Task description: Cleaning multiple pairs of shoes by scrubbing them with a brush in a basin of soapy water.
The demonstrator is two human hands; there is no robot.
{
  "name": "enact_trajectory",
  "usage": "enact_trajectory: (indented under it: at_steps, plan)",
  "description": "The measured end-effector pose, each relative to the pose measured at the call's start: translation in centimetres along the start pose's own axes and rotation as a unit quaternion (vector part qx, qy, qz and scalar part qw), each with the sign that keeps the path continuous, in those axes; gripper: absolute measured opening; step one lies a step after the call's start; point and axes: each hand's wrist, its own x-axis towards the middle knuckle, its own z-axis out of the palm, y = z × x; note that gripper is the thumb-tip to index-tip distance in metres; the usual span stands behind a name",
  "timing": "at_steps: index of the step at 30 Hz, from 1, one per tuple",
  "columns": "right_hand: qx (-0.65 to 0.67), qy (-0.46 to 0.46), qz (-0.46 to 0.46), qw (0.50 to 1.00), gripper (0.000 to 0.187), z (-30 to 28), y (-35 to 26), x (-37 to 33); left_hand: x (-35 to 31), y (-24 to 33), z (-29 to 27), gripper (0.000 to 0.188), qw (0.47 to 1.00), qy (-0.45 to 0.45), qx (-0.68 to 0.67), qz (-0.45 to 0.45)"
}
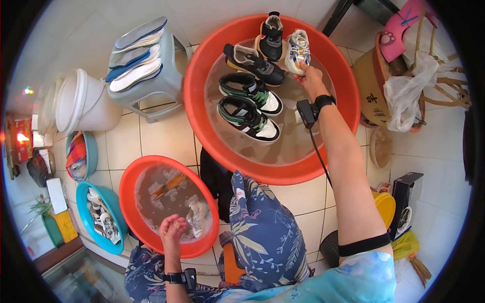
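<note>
At the far right of a large red basin (188, 96), my right hand (310, 81) grips a white sneaker (298, 49) with blue and yellow patches. Beside it in shallow murky water stand a pair of black sneakers (257, 65) and, nearer, a pair of black, white and green sneakers (250, 121). My left hand (173, 228) is over the near rim of a smaller red basin (127, 189), its fingers curled with nothing visible in them. In that basin's sudsy water lie a brush (169, 186) with a brownish handle and a whitish sneaker (197, 216).
Insoles (136, 68) lie on a grey stool (146, 91) at the far left, next to a white bucket (88, 101). A turquoise basin (83, 194) of shoes stands left of the small basin. At right are a large pot (369, 76), a plastic bag (411, 91) and a yellow container (385, 208).
</note>
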Motion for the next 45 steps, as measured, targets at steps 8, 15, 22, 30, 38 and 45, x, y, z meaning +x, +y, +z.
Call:
enact_trajectory:
  at_steps: [8, 15, 22, 30, 38, 45]
  plan:
    - [-0.062, -0.019, 0.022, 0.998, 0.026, 1.7, 0.7, 2.5, -0.8, -1.3, -1.6, 0.025, 0.999, 0.023, 0.022, -0.033]
    - [-0.194, 0.075, -0.129, 0.97, 0.04, 0.2, 2.0, -2.2, -1.2, -3.6, -3.8, 0.023, 0.982, 0.02, 0.183, -0.05]
    - [-0.418, -0.018, -0.329, 0.847, 0.043, -2.2, 7.2, -13.3, -2.8, -5.7, -5.2, 0.02, 0.979, 0.032, 0.197, -0.037]
    - [-0.522, -0.136, -0.596, 0.596, 0.039, 8.1, 2.9, -18.8, -4.3, -6.2, -5.4, 0.019, 0.985, 0.009, 0.174, 0.008]
    - [-0.7, -0.079, -0.585, 0.403, 0.009, 11.5, 4.6, -18.3, -6.4, -7.0, -7.6, 0.02, 0.989, 0.008, 0.15, 0.006]
    - [-0.696, -0.08, -0.45, 0.553, 0.019, 5.9, 1.8, -21.3, -6.2, -7.4, -8.3, 0.019, 0.988, 0.021, 0.151, -0.002]
